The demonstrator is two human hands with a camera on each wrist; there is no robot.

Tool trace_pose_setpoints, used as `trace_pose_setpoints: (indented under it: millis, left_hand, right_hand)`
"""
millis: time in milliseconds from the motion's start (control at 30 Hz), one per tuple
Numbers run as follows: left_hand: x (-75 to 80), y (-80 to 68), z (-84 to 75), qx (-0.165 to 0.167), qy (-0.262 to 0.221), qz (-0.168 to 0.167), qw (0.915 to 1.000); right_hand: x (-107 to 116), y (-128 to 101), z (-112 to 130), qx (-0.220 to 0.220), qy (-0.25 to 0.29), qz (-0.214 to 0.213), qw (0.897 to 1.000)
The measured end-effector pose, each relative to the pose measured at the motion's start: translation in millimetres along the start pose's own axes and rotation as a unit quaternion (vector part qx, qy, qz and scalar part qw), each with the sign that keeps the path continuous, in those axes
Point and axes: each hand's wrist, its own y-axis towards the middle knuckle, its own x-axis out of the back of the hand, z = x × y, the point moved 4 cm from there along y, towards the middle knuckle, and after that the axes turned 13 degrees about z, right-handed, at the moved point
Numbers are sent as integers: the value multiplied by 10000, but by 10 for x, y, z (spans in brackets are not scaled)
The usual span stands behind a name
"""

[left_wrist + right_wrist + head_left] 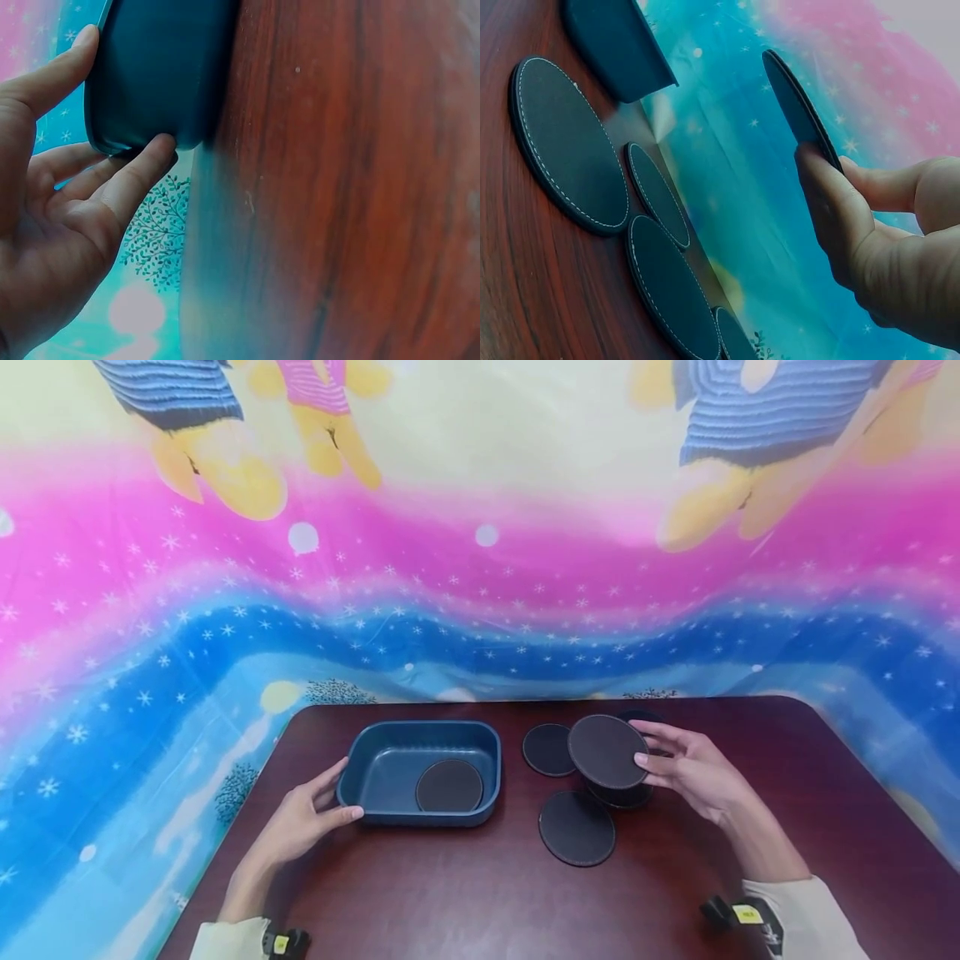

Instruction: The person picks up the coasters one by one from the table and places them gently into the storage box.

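Note:
A dark blue rectangular dish (427, 818) stands on the table with one round dark coaster (450, 787) inside, toward its right end. My left hand (296, 822) holds the dish by its left end, thumb at the near corner and fingers along the end wall. Raised above the table, a round stitched coaster (606, 752) is pinched at its right edge between the thumb and fingers of my right hand (701, 777). Beneath and around it lie more coasters: a near one (577, 829), a left one (546, 750), and others partly hidden behind the held coaster and right hand.
The brown wooden table (450, 893) has rounded far corners. Right behind its far edge hangs a colourful printed cloth (480, 585). Dark straps with yellow labels sit at both wrists, over pale sleeves (802, 910).

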Motion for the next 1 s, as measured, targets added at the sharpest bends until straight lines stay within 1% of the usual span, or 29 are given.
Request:
trace_pose_setpoints:
  millis: [133, 367, 667, 933, 1000]
  left_hand:
    - [-2, 0, -18, -8, -34, 9, 10000]
    - [-12, -1, -14, 40, -19, 20, 10000]
    - [-13, 2, 20, 178, -78, -16, 9998]
    - [-6, 10, -24, 81, 72, 33, 9999]
    - [-2, 6, -28, 120, 95, -14, 9999]
  right_hand:
    - [-42, 39, 17, 72, 113, 21, 9999]
    - [-155, 120, 19, 41, 55, 66, 10000]
    - [-404, 244, 56, 0, 160, 206, 9997]
    - [-501, 262, 102, 40, 124, 192, 9997]
    - [-515, 265, 102, 40, 125, 177, 9998]
